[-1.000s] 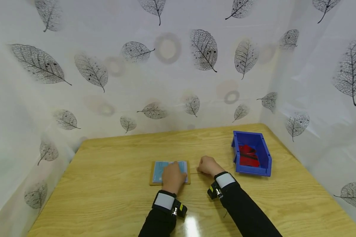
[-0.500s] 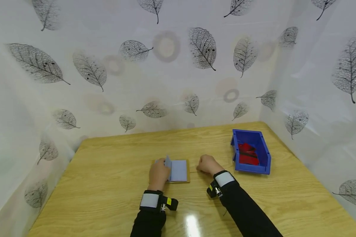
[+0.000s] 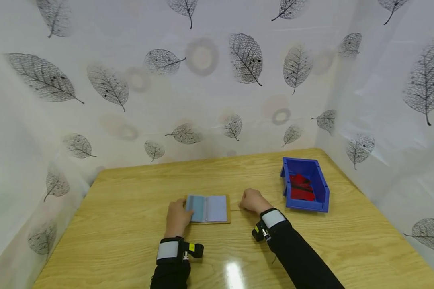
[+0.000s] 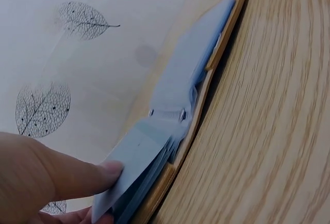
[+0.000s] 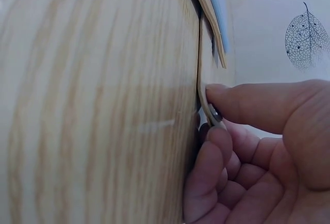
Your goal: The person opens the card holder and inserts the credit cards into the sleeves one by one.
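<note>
A small ring-bound notebook [image 3: 217,208] with a tan cover lies open on the table, its rings [image 4: 167,114] showing in the left wrist view. Pale sheets lie on its right side and blue-tinted leaves [image 3: 197,208] on its left. My left hand [image 3: 177,218] pinches the left leaves between thumb and fingers, at their outer edge. To the right of the notebook, my right hand [image 3: 253,200] pinches the end of the cover's tan strap [image 5: 206,61], with a metal snap [image 5: 215,112] under the thumb. The remaining fingers of that hand are curled.
A blue plastic bin [image 3: 307,206] stands at the right of the wooden table [image 3: 130,249], with red items [image 3: 301,188] inside. Behind and at the sides hangs a white curtain [image 3: 209,96] with leaf prints.
My left hand has moved left from the notebook's middle, turning leaves over to the left side and exposing the pale sheets at right. My right hand has stayed in place.
</note>
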Demonstrator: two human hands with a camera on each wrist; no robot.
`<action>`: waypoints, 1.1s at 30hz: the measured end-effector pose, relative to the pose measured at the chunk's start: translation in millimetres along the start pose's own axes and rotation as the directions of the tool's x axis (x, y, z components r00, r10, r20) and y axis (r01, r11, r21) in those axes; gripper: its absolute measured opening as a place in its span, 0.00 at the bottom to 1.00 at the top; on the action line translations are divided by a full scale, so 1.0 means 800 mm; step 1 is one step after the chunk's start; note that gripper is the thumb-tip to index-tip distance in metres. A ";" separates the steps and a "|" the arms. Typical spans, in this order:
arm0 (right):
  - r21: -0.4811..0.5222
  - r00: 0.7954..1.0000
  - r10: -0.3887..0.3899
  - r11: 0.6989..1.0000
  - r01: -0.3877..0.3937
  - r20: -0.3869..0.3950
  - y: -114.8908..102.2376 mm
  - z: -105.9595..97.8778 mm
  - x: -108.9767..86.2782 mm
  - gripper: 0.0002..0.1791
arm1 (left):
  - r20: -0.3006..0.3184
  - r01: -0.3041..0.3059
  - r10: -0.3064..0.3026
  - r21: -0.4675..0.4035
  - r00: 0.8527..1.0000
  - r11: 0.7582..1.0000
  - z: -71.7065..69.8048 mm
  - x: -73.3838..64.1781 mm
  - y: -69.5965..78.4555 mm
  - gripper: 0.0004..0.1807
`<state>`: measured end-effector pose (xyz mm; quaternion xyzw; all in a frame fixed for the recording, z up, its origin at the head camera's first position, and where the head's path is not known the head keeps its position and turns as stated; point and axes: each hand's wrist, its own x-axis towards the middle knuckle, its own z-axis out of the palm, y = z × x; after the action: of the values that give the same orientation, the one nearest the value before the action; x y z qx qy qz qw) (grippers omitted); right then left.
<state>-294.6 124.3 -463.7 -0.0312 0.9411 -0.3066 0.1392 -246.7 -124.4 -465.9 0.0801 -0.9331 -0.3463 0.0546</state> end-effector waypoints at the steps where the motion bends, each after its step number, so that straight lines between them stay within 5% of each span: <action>1: -0.001 1.000 -0.001 1.000 0.001 0.000 0.000 0.000 0.000 0.11 | 0.002 0.003 -0.003 0.003 1.000 1.000 -0.001 0.000 -0.001 0.25; 13: -0.020 1.000 0.012 1.000 -0.012 -0.026 0.004 -0.006 -0.003 0.11 | 0.044 0.042 -0.041 -0.019 0.998 0.999 0.003 -0.001 -0.001 0.26; 24: -0.031 0.997 -0.072 0.997 0.072 -0.007 -0.004 -0.005 0.004 0.08 | 0.063 0.046 -0.043 -0.041 0.997 0.998 -0.008 -0.003 -0.009 0.27; 29: -0.110 0.987 -0.161 0.981 0.158 -0.023 0.002 -0.041 -0.008 0.06 | 0.104 0.066 -0.058 -0.075 0.993 0.995 -0.010 -0.003 -0.014 0.28; 33: -0.184 0.969 -0.202 0.967 0.175 -0.145 0.014 -0.102 -0.025 0.06 | 0.144 0.082 -0.069 -0.086 0.987 0.993 -0.007 -0.003 -0.012 0.28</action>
<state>-298.1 182.9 -402.1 -0.1075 0.9647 -0.2387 0.0292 -242.5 -134.3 -468.0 0.0883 -0.9141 -0.3952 -0.0210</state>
